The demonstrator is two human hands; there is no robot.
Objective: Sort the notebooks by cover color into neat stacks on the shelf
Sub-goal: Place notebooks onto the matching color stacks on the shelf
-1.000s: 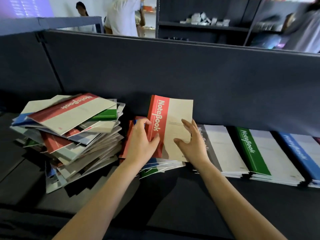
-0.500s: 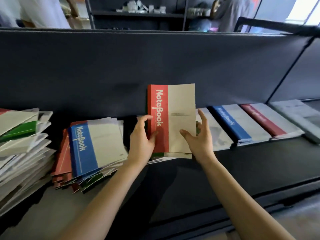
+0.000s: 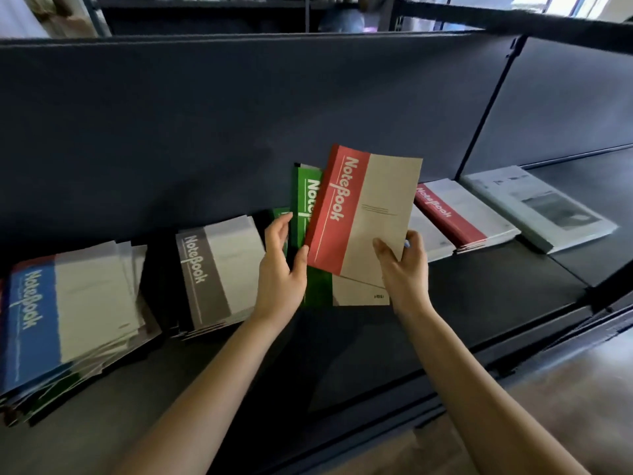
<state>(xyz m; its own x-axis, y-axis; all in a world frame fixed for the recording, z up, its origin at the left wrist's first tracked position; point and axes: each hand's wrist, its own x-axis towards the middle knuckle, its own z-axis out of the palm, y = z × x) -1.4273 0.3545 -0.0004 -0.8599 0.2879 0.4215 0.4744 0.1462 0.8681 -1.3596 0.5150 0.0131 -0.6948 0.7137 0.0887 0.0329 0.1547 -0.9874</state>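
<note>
Two notebooks are in hand here: the red notebook [image 3: 363, 214] is tilted to the right and held up in front of the dark back panel [image 3: 239, 114], with the right hand [image 3: 404, 269] pinching its lower right corner, thumb on the cover and fingers tucked behind. Right behind it, partly covered, is a green notebook [image 3: 318, 289] standing more upright, and the left hand [image 3: 281, 265] grips its left edge, thumb on the front and fingers round the back. Can't really tell if the green one's bottom edge touches the shelf [image 3: 479, 289]. Just left of the hands lies a grey-banded stack [image 3: 219, 269], then a messy pile with a blue-banded cover on top [image 3: 61, 313]. Off to the right there's a tidy red-banded stack [image 3: 452, 214], and beyond that a pale stack [image 3: 537, 207] with blurry print.
</note>
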